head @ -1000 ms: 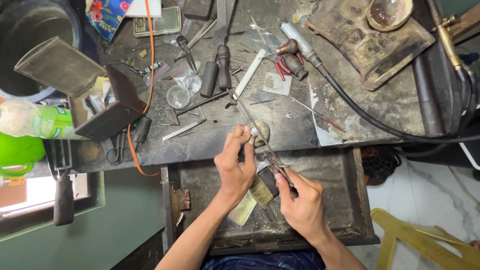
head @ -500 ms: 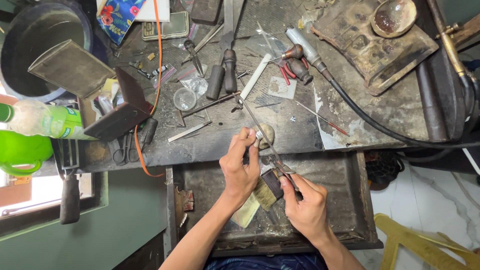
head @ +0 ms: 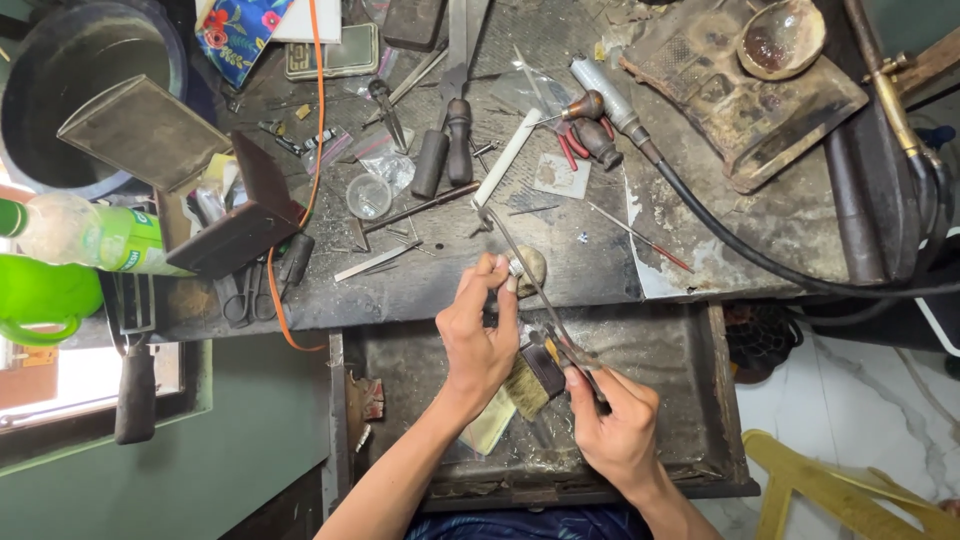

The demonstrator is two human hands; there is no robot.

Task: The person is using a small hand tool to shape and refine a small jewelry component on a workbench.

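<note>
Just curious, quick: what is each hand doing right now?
Left hand: closed, pinching a small silvery piece.
Right hand: closed on a thin metal tool.

Small piece pinched in left hand (head: pixel 478 335) fingertips: too small to identify. Tool handle in right hand (head: pixel 618 432) hidden by curled fingers; only the thin shaft shows. Brush (head: pixel 533 378) partly covered by both hands. Forearms cut by bottom edge. Green jug (head: pixel 40 298) and plastic bottle (head: pixel 85 237) cut by left edge. Black hose (head: pixel 760 262) runs out at right edge. Bench (head: pixel 600 250) clutter of small bits: not resolvable.
</note>
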